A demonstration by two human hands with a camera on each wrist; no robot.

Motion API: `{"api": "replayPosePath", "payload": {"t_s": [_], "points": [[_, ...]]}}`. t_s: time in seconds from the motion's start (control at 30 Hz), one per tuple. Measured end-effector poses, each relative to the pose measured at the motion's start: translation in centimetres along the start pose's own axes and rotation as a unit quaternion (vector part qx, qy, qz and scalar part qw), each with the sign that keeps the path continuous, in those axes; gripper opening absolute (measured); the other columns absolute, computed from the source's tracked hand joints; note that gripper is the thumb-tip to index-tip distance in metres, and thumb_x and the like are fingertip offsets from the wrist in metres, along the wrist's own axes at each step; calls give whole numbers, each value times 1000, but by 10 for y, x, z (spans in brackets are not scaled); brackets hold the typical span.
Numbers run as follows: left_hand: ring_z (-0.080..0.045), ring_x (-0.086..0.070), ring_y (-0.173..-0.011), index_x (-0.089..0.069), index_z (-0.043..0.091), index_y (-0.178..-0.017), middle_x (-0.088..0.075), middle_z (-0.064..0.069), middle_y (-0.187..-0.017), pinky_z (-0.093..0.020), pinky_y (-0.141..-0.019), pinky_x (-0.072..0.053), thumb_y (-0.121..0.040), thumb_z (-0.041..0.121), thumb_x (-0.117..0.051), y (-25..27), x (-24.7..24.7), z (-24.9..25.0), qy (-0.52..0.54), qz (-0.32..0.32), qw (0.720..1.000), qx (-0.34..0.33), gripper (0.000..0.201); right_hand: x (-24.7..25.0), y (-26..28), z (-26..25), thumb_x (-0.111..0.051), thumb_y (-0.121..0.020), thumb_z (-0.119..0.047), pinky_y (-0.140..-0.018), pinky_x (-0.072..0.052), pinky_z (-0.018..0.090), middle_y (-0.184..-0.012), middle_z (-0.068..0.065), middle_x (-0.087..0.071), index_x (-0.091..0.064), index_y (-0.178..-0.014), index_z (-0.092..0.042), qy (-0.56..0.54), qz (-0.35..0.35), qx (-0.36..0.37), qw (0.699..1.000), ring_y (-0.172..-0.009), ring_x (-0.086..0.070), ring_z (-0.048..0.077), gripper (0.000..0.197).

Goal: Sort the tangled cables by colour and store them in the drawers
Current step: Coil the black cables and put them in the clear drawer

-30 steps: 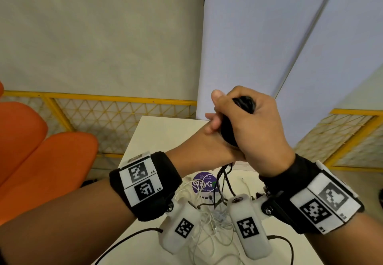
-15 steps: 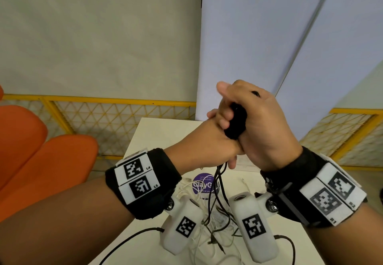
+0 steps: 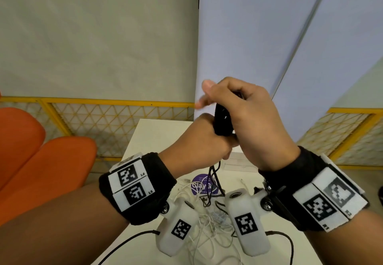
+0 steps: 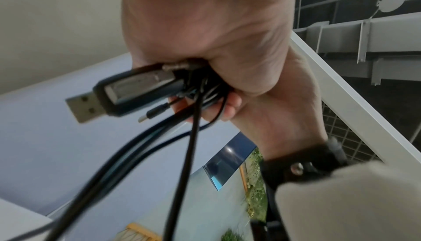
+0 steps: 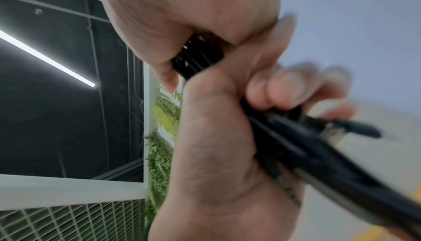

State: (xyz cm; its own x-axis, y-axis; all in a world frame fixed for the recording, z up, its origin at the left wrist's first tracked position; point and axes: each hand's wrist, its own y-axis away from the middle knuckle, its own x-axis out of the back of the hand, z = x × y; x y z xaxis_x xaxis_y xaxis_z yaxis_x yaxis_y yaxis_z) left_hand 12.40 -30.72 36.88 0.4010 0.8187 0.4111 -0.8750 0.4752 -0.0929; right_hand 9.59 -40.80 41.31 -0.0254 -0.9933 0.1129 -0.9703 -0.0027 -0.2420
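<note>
Fingers (image 5: 284,90) of the left hand (image 3: 199,140) are curling tightly round a bundle of black cables (image 3: 222,119), gripping it from below, while the right hand (image 3: 252,123) is wrapping over the same bundle from above, its thumb sticking up and blurred in the head view. Both hands are pressing against each other, raised well above the desk (image 3: 153,136). In the left wrist view a black USB plug (image 4: 118,90) is poking out of the fist beside a smaller, thinner plug (image 4: 154,112), and several black strands are hanging down from the grip. Those strands are trailing towards the desk, where they are meeting a heap of white cables (image 3: 207,221) lying loose and tangled near the front edge. A round purple sticker (image 3: 204,185) is showing on the desk just behind that heap, and a flat white sheet (image 3: 238,163) is lying further back, partly hidden by the hands. Black wristbands with printed markers are sitting on both wrists, each carrying a white camera housing underneath. Orange chairs (image 3: 41,161) are standing to the left, with yellow mesh fencing (image 3: 116,117) behind the desk.
</note>
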Motion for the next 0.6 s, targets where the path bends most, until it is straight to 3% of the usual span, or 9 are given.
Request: {"api": "replayPosePath", "payload": {"t_s": [0.07, 0.1, 0.17, 0.23, 0.27, 0.33, 0.4, 0.47, 0.6], "points": [[-24, -52, -52, -52, 18, -43, -54, 1, -44, -33, -58, -42, -76, 20, -62, -4, 5, -5, 48, 41, 998, 22, 34, 5, 2, 12, -67, -80, -54, -47, -53, 42, -100, -2, -71, -63, -104, -15, -34, 35, 1, 999, -73, -66, 3, 46], [-25, -51, -54, -52, 18, -43, -53, 0, -44, -37, -61, -43, -81, 21, -66, -6, 8, -6, 69, 67, 995, 30, 40, 8, 2, 23, -67, -76, -63, -62, -58, 40, -105, -5, -70, -58, -116, -18, -55, 59, -13, 997, -83, -68, 0, 61], [-24, -49, -55, -52, 19, -44, -52, -2, -45, -37, -65, -43, -87, 25, -69, -10, 15, -8, 107, 109, 987, 39, 47, 8, 6, 49, -60, -69, -78, -92, -53, 44, -109, -7, -72, -52, -124, -22, -60, 73, -66, 993, -100, -68, 5, 79], [-20, -49, -53, -49, 19, -45, -51, 0, -45, -33, -66, -41, -94, 27, -67, -14, 20, -9, 136, 140, 980, 46, 53, 2, 18, 71, -49, -69, -87, -100, -47, 49, -109, -2, -73, -51, -125, -24, -41, 0, -129, 991, -101, -70, 13, 84], [-18, -49, -53, -48, 19, -43, -51, 1, -46, -32, -67, -41, -96, 29, -65, -15, 23, -10, 145, 149, 977, 52, 56, -1, 25, 80, -46, -73, -88, -100, -46, 48, -104, 2, -74, -52, -124, -24, -36, -47, -154, 986, -98, -71, 16, 82], [-18, -53, -59, -49, 20, -43, -55, 0, -50, -33, -70, -42, -97, 36, -64, -18, 27, -12, 166, 149, 973, 66, 59, -4, 38, 87, -47, -83, -76, -91, -47, 42, -72, 3, -71, -60, -113, -16, -39, -114, -179, 977, -72, -67, 18, 68], [-18, -55, -65, -52, 21, -50, -57, 0, -54, -31, -70, -43, -97, 41, -63, -19, 33, -12, 208, 133, 965, 83, 52, 0, 45, 91, -53, -88, -61, -66, -46, 39, -49, 3, -41, -64, -82, -9, -71, -114, -169, 976, -50, -39, 23, 54], [-18, -55, -65, -51, 20, -57, -52, 2, -53, -29, -70, -43, -96, 44, -62, -20, 41, -12, 254, 116, 955, 103, 47, 7, 47, 96, -55, -92, -59, -51, -32, 34, -51, 2, -27, -49, -59, -13, -76, -116, -149, 979, -48, -24, 20, 57], [-17, -47, -57, -47, 21, -59, -36, 4, -49, -30, -70, -43, -91, 50, -64, -18, 50, -13, 285, 83, 946, 133, 47, 22, 52, 113, -49, -87, -61, -51, -15, 35, -55, -3, -21, -29, -56, -21, -60, -145, -151, 976, -51, -15, 19, 55]]}}
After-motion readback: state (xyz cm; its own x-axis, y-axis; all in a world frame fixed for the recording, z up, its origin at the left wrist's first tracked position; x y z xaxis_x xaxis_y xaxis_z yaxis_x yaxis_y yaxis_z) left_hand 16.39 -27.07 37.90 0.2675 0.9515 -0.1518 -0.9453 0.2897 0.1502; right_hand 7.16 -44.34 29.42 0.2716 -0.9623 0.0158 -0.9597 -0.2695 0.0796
